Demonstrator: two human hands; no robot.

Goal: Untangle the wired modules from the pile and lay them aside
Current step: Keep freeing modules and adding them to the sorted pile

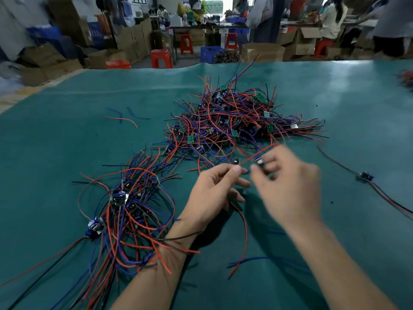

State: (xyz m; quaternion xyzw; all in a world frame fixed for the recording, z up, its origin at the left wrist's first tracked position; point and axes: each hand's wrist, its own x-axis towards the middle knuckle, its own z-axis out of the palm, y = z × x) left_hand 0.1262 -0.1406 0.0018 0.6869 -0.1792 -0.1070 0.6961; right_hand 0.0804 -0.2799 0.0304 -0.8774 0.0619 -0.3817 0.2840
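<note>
Working just in front of the pile (237,117), over the green mat (67,135). Right hand (288,184) pinching a small module (259,161) between thumb and fingertips, blurred, so exact finger lay unclear. Left hand (214,193) pinching at the wire close beside it, thumb and forefinger closed, other fingers loosely curled. Red wire (260,153) running up and right from the pinch toward the pile's near edge, its far end seemingly free; another red lead (242,222) trailing down toward the body below the left palm. Module sitting between both hands, right hand nearer. Judging next pull should go toward the body, along the wire's axis, away from the pile. Sorted bundle (125,211) lying to the left, its wires crossing the left wrist, a snag risk on setting down. Lone wired module (366,176) lying well right. Stools and boxes beyond the table.
</note>
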